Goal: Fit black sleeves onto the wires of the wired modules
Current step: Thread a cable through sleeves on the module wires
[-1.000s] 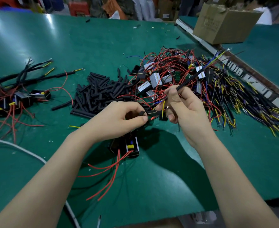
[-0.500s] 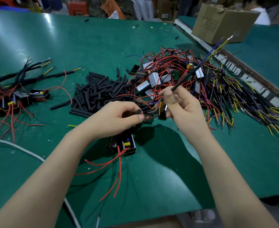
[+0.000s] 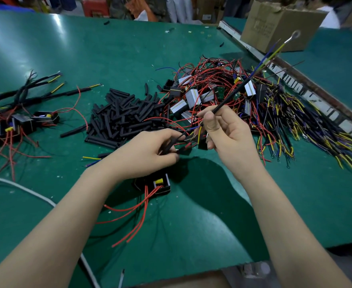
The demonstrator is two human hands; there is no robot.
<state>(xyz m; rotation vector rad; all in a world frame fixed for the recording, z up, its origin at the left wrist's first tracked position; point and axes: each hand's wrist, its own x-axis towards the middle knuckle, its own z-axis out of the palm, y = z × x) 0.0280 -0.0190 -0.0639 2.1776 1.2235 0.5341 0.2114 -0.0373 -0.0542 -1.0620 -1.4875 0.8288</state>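
My right hand [image 3: 225, 129] pinches a black sleeve [image 3: 231, 96] on raised wires [image 3: 268, 57], keeping them taut (I judge); my left hand [image 3: 150, 152] grips the leads above the module [image 3: 160, 183].

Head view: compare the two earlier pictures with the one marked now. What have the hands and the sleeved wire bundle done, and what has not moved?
The right hand has lifted and tilted the sleeved wire bundle more upright, its ring terminal now against the cardboard box. The left hand stays pinching the black sleeve end above the module. The loose sleeve pile and the module heap lie unmoved.
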